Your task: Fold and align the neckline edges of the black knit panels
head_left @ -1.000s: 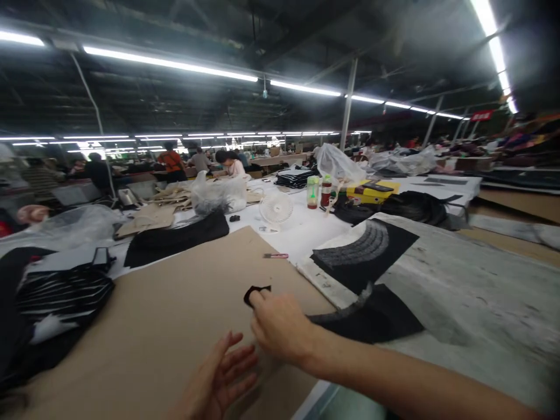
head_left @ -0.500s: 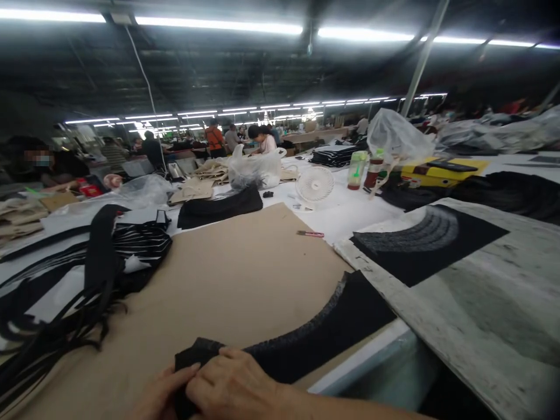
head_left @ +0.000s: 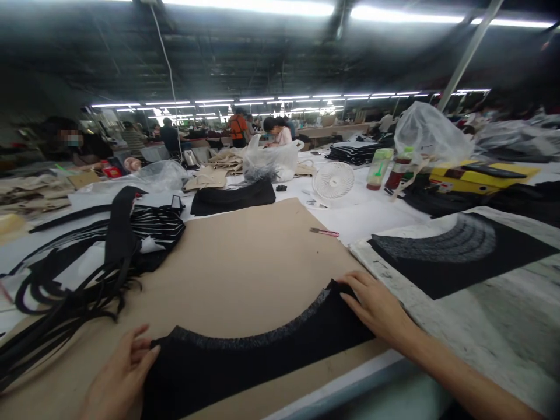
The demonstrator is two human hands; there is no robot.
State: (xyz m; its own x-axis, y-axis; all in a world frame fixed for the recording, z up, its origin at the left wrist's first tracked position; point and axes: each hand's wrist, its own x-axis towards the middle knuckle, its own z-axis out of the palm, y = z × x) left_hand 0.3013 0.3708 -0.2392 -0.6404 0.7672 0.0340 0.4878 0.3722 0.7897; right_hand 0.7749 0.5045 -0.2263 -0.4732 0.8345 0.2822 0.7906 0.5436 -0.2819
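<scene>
A black fabric piece (head_left: 245, 364) with a curved-in upper edge lies across the near part of the tan sheet. A greyish, speckled band runs along that curve. My left hand (head_left: 125, 370) grips its left end, the thumb along the edge and the fingers curled. At the opposite end, my right hand (head_left: 371, 303) has its thumb and fingers closed on the upper right corner. Beyond the right hand, a black panel (head_left: 441, 274) with several speckled curved bands rests on a stained pale board (head_left: 503, 326).
Under the work is a tan sheet (head_left: 245, 262) with a small pink-handled tool (head_left: 324, 232) on it. Black strips (head_left: 118, 233) pile up at left. Farther back stand a white fan (head_left: 335, 181), bottles (head_left: 380, 168) and a plastic bag (head_left: 271, 160). People work in the background.
My right hand has moved from beside the left hand to the fabric's right corner. My left hand has shifted left along the end, and the view has turned slightly left.
</scene>
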